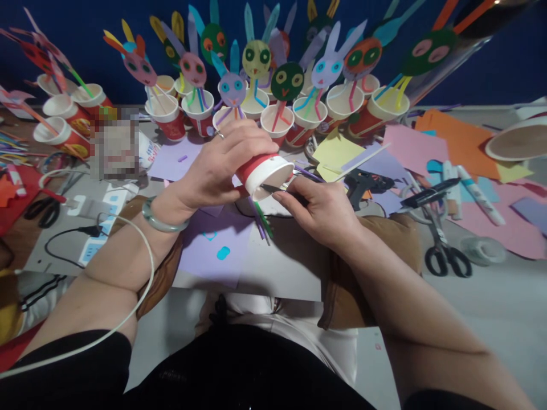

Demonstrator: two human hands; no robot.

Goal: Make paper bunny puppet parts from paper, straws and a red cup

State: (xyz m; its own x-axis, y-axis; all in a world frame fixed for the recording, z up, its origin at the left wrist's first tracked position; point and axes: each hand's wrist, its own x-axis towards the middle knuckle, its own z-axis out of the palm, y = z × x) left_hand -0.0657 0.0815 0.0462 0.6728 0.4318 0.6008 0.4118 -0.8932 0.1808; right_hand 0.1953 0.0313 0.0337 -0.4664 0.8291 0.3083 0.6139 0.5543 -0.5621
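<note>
A red and white paper cup is tipped on its side in my left hand, whose fingers wrap round it from above. My right hand is closed on a thin dark pointed tool, seemingly a blade or scissors, with its tip at the white end of the cup. Most of the tool is hidden by my fingers. Green and purple straws lie just below the cup. Beneath is a purple sheet with small blue paper pieces.
Several cups with paper rabbit heads on straws stand along the back. On the right are scissors, a black glue gun, a tape roll, markers and coloured paper. A power strip with cables is at the left.
</note>
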